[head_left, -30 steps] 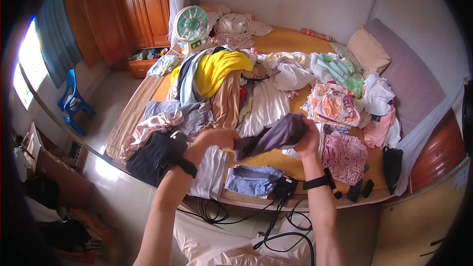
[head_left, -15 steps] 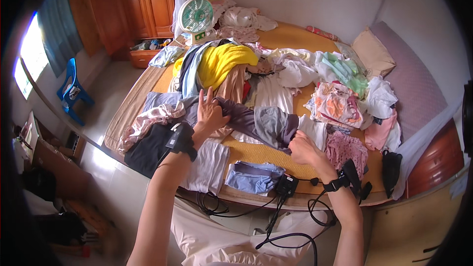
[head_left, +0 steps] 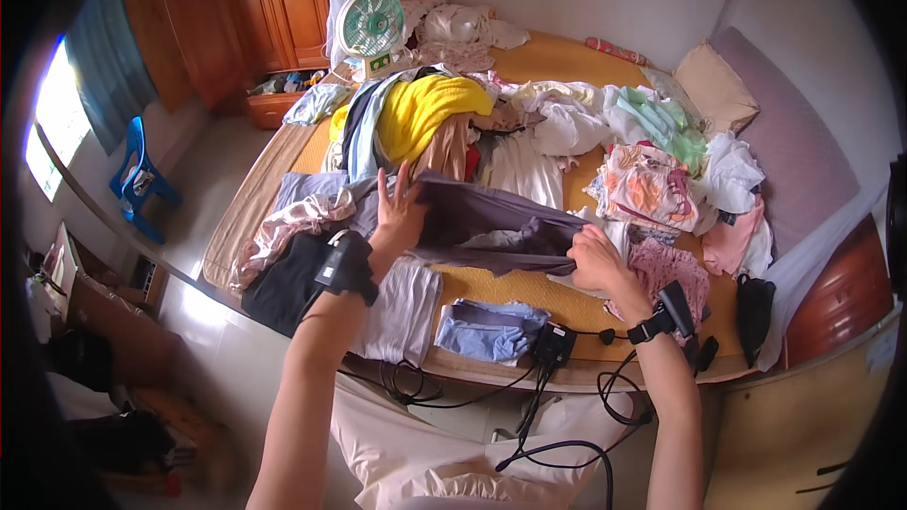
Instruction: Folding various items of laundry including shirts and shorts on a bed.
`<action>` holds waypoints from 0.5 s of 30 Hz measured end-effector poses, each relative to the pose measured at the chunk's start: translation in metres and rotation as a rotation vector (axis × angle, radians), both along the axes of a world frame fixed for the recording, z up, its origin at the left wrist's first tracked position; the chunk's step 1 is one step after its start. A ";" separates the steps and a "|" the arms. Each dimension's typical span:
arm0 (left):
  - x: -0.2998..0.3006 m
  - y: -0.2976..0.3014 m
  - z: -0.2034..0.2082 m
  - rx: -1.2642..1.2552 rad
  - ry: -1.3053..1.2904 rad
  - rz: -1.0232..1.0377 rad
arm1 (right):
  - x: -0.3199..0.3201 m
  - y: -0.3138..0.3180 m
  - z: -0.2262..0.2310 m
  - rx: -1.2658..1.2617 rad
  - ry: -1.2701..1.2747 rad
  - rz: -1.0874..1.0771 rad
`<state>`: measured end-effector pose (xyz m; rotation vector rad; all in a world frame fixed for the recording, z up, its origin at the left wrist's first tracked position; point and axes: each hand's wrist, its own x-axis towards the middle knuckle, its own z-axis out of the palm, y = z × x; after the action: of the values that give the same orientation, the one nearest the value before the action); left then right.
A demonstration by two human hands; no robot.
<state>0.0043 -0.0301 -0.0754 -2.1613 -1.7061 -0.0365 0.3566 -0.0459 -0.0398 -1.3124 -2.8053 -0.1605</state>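
A dark purplish-grey garment (head_left: pixel 501 217) is stretched taut between my two hands above the bed, its middle sagging open so that lighter grey fabric shows inside. At its left end my left hand (head_left: pixel 401 215) appears to pinch the cloth, with two fingers sticking up and apart; the pinch itself is partly hidden. My right hand (head_left: pixel 599 259) has its fingers closed on the garment's right end. Close to my left wrist lie a pale pink satiny cloth (head_left: pixel 298 227) and a black folded garment (head_left: pixel 283 288). Nearer me are a light grey folded garment (head_left: pixel 402 316) and a blue folded garment (head_left: pixel 491 329).
Behind my hands, clothes are heaped on the bed (head_left: pixel 557 57), including a yellow cloth (head_left: pixel 430 118) and a patterned folded pile (head_left: pixel 652 194). A fan (head_left: pixel 371 24) stands at the back. Black cables (head_left: pixel 557 359) hang over the near edge. A blue chair (head_left: pixel 142 179) stands left.
My right hand has moved slightly right and upward, pulling the garment's right end out. The garment has spread wider and opened, and the lighter grey part has shifted inside it. My left hand has barely moved.
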 end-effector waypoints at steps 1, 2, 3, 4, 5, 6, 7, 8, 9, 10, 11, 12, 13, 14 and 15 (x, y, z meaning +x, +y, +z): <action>0.006 -0.002 0.016 -0.111 -0.089 -0.035 | -0.001 -0.005 0.010 0.034 0.072 0.032; 0.006 0.000 0.031 -0.109 -0.088 -0.037 | -0.005 -0.007 0.022 0.036 0.072 0.030; 0.004 0.001 0.041 -0.212 -0.177 -0.074 | -0.010 -0.005 0.033 -0.182 0.327 -0.015; 0.002 0.005 0.047 -0.315 -0.268 -0.112 | -0.013 -0.005 0.038 -0.401 0.579 -0.060; 0.003 0.015 0.052 -0.353 -0.445 -0.138 | 0.001 0.000 0.033 -0.348 0.626 -0.081; -0.010 0.019 0.054 -0.349 -0.441 -0.122 | -0.001 0.002 0.037 -0.352 0.630 -0.066; -0.021 0.021 0.055 -0.324 -0.573 -0.110 | -0.003 0.003 0.044 -0.420 0.680 -0.060; -0.021 0.020 0.058 -0.302 -0.711 -0.111 | -0.002 0.002 0.051 -0.485 0.725 -0.069; -0.019 0.018 0.060 -0.195 -0.718 -0.124 | -0.002 0.000 0.057 -0.446 0.714 0.000; -0.018 0.016 0.062 -0.196 -0.719 -0.122 | -0.002 -0.002 0.057 -0.447 0.713 0.001; -0.017 0.017 0.067 -0.173 -0.723 -0.101 | -0.003 -0.004 0.061 -0.440 0.751 0.114; -0.017 0.017 0.072 -0.151 -0.726 -0.078 | -0.004 -0.006 0.064 -0.432 0.787 0.228; -0.017 0.015 0.075 -0.145 -0.726 -0.076 | -0.007 -0.010 0.067 -0.490 0.812 0.222; -0.014 0.014 0.077 -0.092 -0.725 -0.067 | -0.009 -0.011 0.067 -0.487 0.810 0.221; -0.010 0.013 0.080 -0.040 -0.722 -0.056 | -0.011 -0.012 0.066 -0.585 0.828 0.050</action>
<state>-0.0061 -0.0173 0.0042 -2.3884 -1.9984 -0.9012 0.3456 -0.0580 0.0263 -1.0149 -2.1867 1.0201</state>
